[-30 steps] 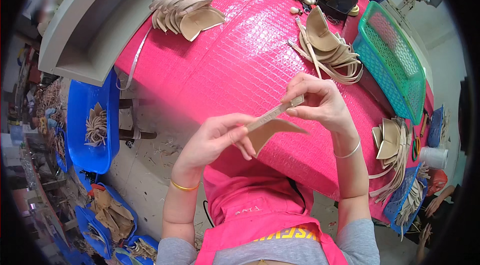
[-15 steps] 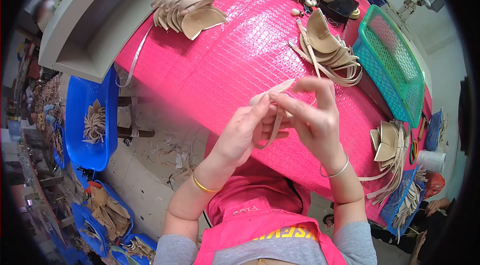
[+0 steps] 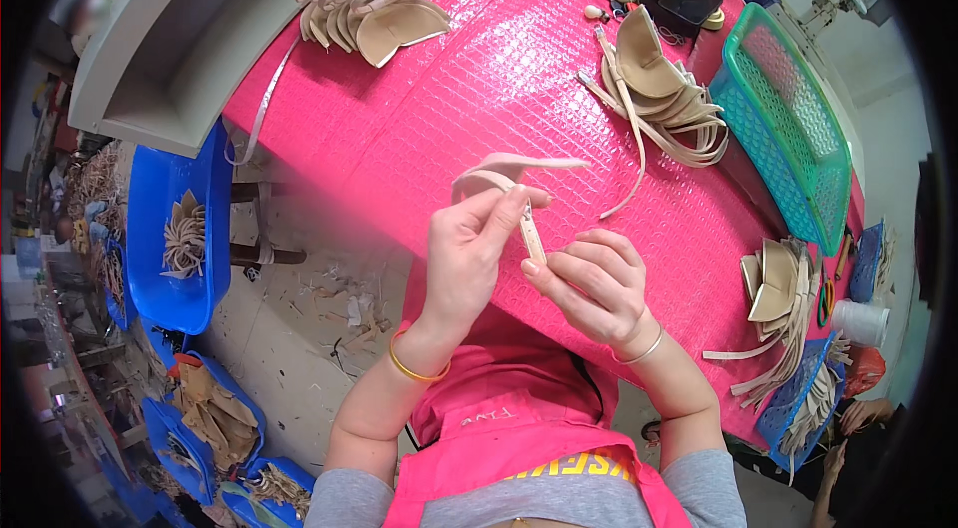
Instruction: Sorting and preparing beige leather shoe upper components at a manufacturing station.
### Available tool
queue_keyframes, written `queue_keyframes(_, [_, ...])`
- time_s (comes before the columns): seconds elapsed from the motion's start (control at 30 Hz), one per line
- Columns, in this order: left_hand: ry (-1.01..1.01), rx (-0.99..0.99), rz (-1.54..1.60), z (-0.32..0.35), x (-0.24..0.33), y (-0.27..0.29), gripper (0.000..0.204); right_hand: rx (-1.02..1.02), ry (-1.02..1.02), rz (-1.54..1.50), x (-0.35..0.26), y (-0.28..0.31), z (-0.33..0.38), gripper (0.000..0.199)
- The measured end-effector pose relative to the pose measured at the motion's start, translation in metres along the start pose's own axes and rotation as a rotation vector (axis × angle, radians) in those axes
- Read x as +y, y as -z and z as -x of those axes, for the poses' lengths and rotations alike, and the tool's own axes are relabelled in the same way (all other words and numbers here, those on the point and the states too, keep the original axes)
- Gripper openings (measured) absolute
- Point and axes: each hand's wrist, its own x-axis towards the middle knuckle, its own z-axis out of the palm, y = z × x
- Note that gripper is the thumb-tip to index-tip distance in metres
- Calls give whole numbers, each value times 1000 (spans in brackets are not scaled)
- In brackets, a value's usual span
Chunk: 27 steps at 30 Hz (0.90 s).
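My left hand point(image 3: 467, 251) pinches a beige strapped shoe-upper piece point(image 3: 491, 170) between thumb and fingers. Its curved part rises behind that hand, and a narrow end runs down towards my right hand point(image 3: 597, 286). With thumb and fingertips, my right hand grips the lower tip of this narrow end. A stack of similar beige pieces point(image 3: 654, 84) with long straps lies on the pink table cover point(image 3: 399, 154), beyond my right hand. Another nested stack point(image 3: 371, 14) rests at the far left.
A green plastic basket point(image 3: 788, 129) stands on the right. Nearer are more strapped pieces point(image 3: 773, 288), a blue basket point(image 3: 798, 403) and a white thread spool point(image 3: 860, 322). A grey shelf edge point(image 3: 150, 119) and a blue tub point(image 3: 175, 278) lie left. Another person's hand point(image 3: 866, 414) shows at lower right.
My right hand has moved down, from beside the left fingertips to the strap's lower end. The left hand has turned, and the piece now stretches out between both hands.
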Motion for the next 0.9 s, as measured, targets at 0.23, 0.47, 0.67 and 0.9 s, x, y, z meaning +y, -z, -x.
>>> queue_keyframes(0.23, [72,-67,186,3,3,8,24,-28,-55,-67,1,-8,4,26])
queue_keyframes(0.47, [71,-137,138,2,6,16,23,-15,-81,-139,1,-6,0,27])
queue_keyframes(0.67, [43,-199,77,5,9,15,25,73,-425,-407,-1,-6,-15,21])
queue_keyframes(0.9, [114,-277,41,9,8,24,34,116,-1180,-974,6,-16,-29,6])
